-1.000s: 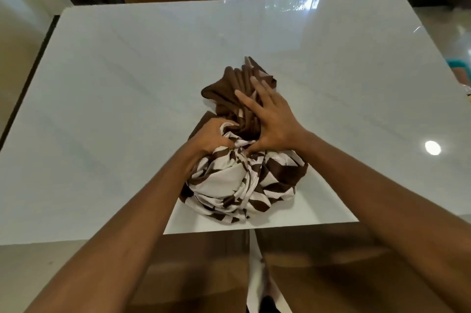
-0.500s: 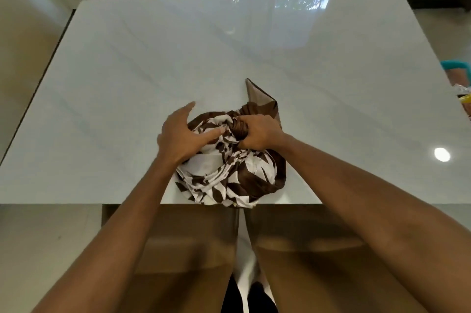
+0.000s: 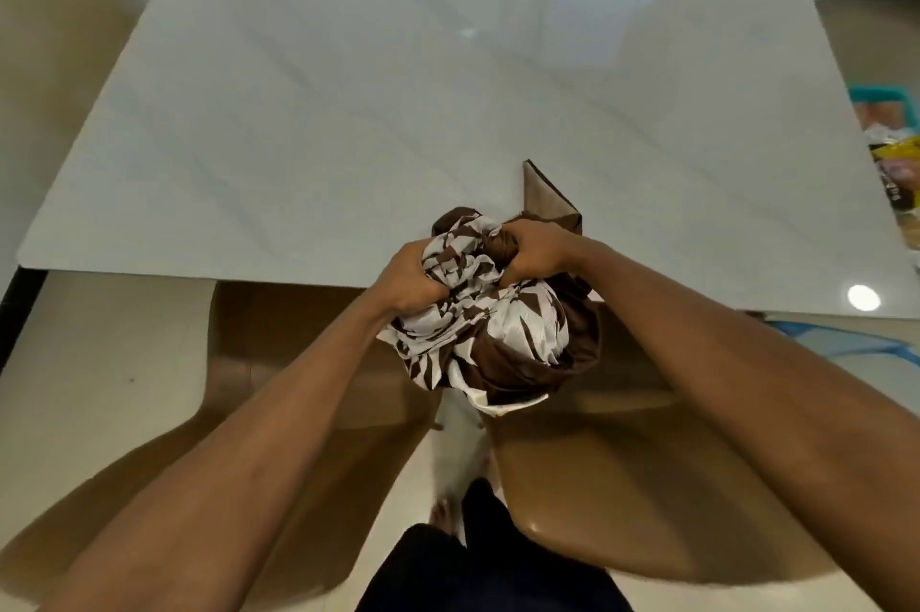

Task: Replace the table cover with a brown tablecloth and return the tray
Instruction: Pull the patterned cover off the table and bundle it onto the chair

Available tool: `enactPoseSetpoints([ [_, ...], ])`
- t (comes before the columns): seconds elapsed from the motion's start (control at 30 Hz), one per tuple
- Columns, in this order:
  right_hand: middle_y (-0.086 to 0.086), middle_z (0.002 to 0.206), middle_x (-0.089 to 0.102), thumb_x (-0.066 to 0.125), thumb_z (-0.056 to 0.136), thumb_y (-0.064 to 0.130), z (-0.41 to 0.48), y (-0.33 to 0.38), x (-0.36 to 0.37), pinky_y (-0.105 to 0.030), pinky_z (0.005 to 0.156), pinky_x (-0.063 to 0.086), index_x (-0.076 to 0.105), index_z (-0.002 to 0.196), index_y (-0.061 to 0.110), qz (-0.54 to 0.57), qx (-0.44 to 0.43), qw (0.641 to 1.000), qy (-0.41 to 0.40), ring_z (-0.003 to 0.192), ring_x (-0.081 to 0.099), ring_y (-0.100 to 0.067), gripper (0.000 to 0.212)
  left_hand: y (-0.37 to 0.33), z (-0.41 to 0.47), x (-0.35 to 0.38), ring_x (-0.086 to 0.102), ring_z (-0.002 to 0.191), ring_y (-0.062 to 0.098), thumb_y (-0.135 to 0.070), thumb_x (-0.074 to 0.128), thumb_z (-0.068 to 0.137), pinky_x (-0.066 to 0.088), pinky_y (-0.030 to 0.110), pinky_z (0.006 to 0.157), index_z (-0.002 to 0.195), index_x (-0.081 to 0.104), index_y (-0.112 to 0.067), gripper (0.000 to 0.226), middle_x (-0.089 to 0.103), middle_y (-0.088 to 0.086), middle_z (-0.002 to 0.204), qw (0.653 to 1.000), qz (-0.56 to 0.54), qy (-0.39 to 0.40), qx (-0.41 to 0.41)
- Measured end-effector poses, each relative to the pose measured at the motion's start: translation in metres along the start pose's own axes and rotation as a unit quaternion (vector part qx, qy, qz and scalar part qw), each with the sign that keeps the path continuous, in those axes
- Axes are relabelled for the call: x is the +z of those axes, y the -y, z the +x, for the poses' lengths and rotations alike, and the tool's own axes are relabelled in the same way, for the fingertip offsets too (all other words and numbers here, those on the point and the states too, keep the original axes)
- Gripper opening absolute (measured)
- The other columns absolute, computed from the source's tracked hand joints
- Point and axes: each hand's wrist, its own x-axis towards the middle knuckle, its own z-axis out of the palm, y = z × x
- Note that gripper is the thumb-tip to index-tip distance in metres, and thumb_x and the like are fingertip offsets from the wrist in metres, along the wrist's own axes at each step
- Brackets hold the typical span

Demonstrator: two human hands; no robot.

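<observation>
Cloth patterned in brown and white, bunched into a ball, is held over the near edge of the white table, its lower half hanging past the edge above brown chair seats; one plain brown corner lies flat on the tabletop just beyond the bundle. The left hand is clenched into the bundle's left side, fingers sunk in the folds. The right hand grips the top, curled round a dark brown twist. Coloured packets lie past the table's right edge

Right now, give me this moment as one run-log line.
left hand: grips brown-and-white cloth | right hand: grips it | cloth: bunched, overhanging near edge of table
</observation>
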Motion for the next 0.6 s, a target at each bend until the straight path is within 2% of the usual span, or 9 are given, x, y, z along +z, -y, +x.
enactPoseSetpoints([
  [0.03, 0.001, 0.119, 0.067, 0.087, 0.069, 0.034, -0.011, -0.006, 0.009, -0.036, 0.099, 0.049, 0.063, 0.116, 0.024, 0.019, 0.005, 1.000, -0.018, 0.110, 0.063, -0.023, 0.054, -0.001, -0.009, 0.006, 0.060, 0.071, 0.002, -0.001, 0.073, 0.070, 0.046, 0.024, 0.070, 0.081, 0.062, -0.029, 0.033, 0.066, -0.012, 0.078, 1.000, 0.009, -0.002, 0.011],
  [0.1, 0.002, 0.110, 0.071, 0.089, 0.062, 0.037, -0.030, -0.019, 0.026, -0.042, 0.099, 0.052, 0.068, 0.109, 0.022, 0.056, 0.019, 0.997, -0.054, 0.102, 0.067, -0.022, 0.054, 0.001, -0.025, 0.018, 0.065, 0.079, 0.003, -0.010, 0.076, 0.066, 0.050, 0.025, 0.072, 0.093, 0.065, -0.030, 0.036, 0.069, -0.014, 0.085, 0.999, 0.013, -0.026, 0.031],
  [0.17, 0.003, 0.104, 0.074, 0.090, 0.056, 0.037, -0.057, -0.033, 0.043, -0.044, 0.097, 0.054, 0.071, 0.106, 0.022, 0.105, 0.031, 0.990, -0.084, 0.098, 0.068, -0.020, 0.055, 0.003, -0.045, 0.031, 0.065, 0.090, 0.000, -0.013, 0.080, 0.065, 0.051, 0.022, 0.077, 0.109, 0.064, -0.032, 0.051, 0.068, -0.017, 0.096, 0.998, -0.016, -0.050, 0.024],
  [0.2, 0.002, 0.101, 0.074, 0.090, 0.057, 0.033, -0.070, -0.040, 0.048, -0.044, 0.096, 0.055, 0.072, 0.104, 0.021, 0.124, 0.033, 0.987, -0.092, 0.096, 0.069, -0.019, 0.052, 0.004, -0.055, 0.036, 0.064, 0.093, -0.003, -0.012, 0.083, 0.066, 0.050, 0.017, 0.078, 0.116, 0.062, -0.033, 0.058, 0.067, -0.019, 0.100, 0.997, -0.035, -0.067, 0.022],
  [0.27, 0.002, 0.096, 0.076, 0.090, 0.062, 0.024, -0.107, -0.053, 0.061, -0.042, 0.094, 0.057, 0.074, 0.100, 0.019, 0.157, 0.040, 0.980, -0.112, 0.092, 0.071, -0.018, 0.042, 0.001, -0.081, 0.053, 0.064, 0.093, -0.006, -0.015, 0.084, 0.073, 0.050, 0.012, 0.080, 0.120, 0.062, -0.029, 0.053, 0.068, -0.017, 0.104, 0.991, -0.089, -0.091, 0.032],
  [0.37, 0.000, 0.090, 0.078, 0.089, 0.063, 0.016, -0.164, -0.076, 0.069, -0.042, 0.092, 0.058, 0.076, 0.093, 0.018, 0.218, 0.061, 0.959, -0.170, 0.086, 0.074, -0.016, 0.034, -0.008, -0.113, 0.079, 0.070, 0.089, 0.005, -0.023, 0.073, 0.088, 0.057, 0.022, 0.075, 0.114, 0.067, -0.018, 0.027, 0.072, -0.003, 0.101, 0.955, -0.277, -0.102, -0.008],
  [0.43, 0.002, 0.091, 0.078, 0.090, 0.063, 0.015, -0.202, -0.094, 0.070, -0.040, 0.091, 0.058, 0.077, 0.095, 0.019, 0.252, 0.068, 0.940, -0.220, 0.087, 0.075, -0.014, 0.035, -0.011, -0.125, 0.099, 0.070, 0.098, 0.019, -0.037, 0.071, 0.088, 0.058, 0.036, 0.084, 0.109, 0.071, -0.021, 0.026, 0.073, 0.005, 0.104, 0.929, -0.359, -0.084, -0.039],
  [0.5, 0.001, 0.096, 0.079, 0.090, 0.066, 0.010, -0.242, -0.114, 0.072, -0.040, 0.092, 0.057, 0.078, 0.100, 0.018, 0.280, 0.064, 0.916, -0.278, 0.093, 0.074, -0.014, 0.037, -0.018, -0.132, 0.119, 0.068, 0.100, 0.017, -0.044, 0.069, 0.086, 0.052, 0.036, 0.087, 0.107, 0.072, -0.024, 0.029, 0.073, 0.001, 0.104, 0.947, -0.310, -0.073, -0.030],
  [0.6, -0.003, 0.101, 0.078, 0.091, 0.066, 0.007, -0.304, -0.159, 0.075, -0.043, 0.095, 0.056, 0.078, 0.104, 0.015, 0.320, 0.081, 0.873, -0.360, 0.099, 0.073, -0.019, 0.041, -0.043, -0.140, 0.150, 0.067, 0.093, 0.009, -0.032, 0.070, 0.091, 0.051, 0.023, 0.082, 0.109, 0.071, -0.022, 0.021, 0.073, -0.003, 0.097, 0.985, -0.165, -0.047, 0.017],
])
